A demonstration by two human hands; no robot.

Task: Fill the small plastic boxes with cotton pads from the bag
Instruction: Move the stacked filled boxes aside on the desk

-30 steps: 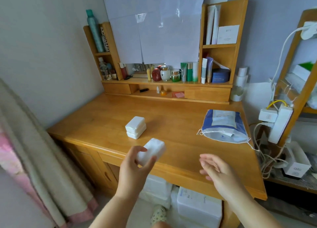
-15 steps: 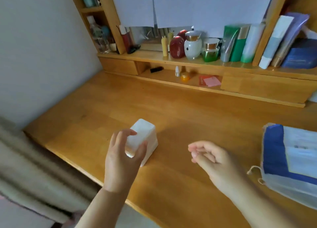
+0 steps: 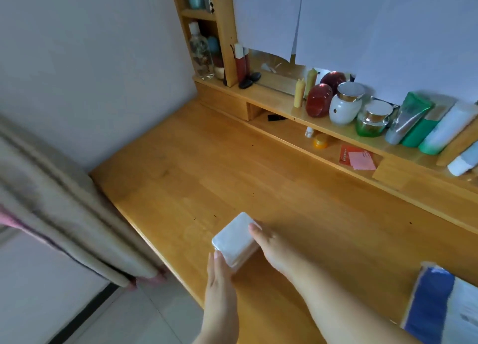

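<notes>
**Both hands on the box**

The left hand (image 3: 219,284) lies flat-fingered against the near end of the box (image 3: 236,239), steadying it. The right hand (image 3: 269,243) holds its far side, seemingly to open the lid; its finger curl is hidden. The box rests on the desk (image 3: 297,188). The bag (image 3: 439,305) waits right of both hands.

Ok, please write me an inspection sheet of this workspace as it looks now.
Surface: wooden desk, few small dark specks.
Job's things: white plastic box, lid closed, on the desk; blue and white bag at lower right.
Clutter: jars, tubes and bottles on the back shelf; red card with pink note.
Grippers: left hand and right hand touch the box on opposite sides.
Cables: nothing seen.
Surroundings: curtain left, paper-covered mirror behind.
</notes>
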